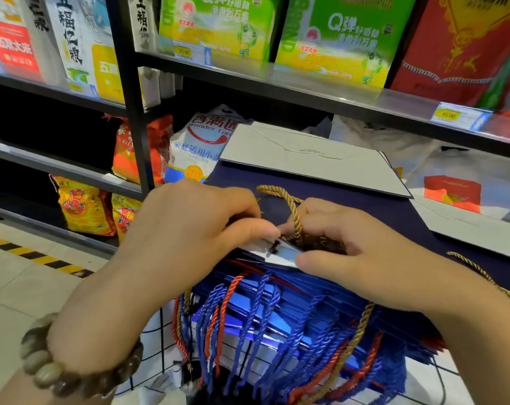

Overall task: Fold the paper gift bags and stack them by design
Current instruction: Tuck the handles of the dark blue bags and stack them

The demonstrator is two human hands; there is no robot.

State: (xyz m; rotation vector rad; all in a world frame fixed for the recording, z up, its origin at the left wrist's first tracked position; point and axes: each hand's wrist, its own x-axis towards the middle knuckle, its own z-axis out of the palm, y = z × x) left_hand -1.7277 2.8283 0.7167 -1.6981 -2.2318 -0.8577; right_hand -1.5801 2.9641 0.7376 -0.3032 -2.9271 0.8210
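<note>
Blue bags (291, 305) mostly hidden under navy bag (379, 206); green boxes (335, 33) cut off above.

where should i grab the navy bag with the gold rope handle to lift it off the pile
Pinch the navy gift bag at its mouth rim beside the gold rope handle, coming from the near side. The bag lies flat on the stack of blue bags with that rim toward the person, where the left hand and right hand pinch it.

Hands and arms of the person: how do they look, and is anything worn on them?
The left hand and right hand are bare: no gloves, no rings in view. No sleeves show. The left wrist wears a bracelet of large round beads, brown and grey-beige. The right wrist wears nothing.
</note>
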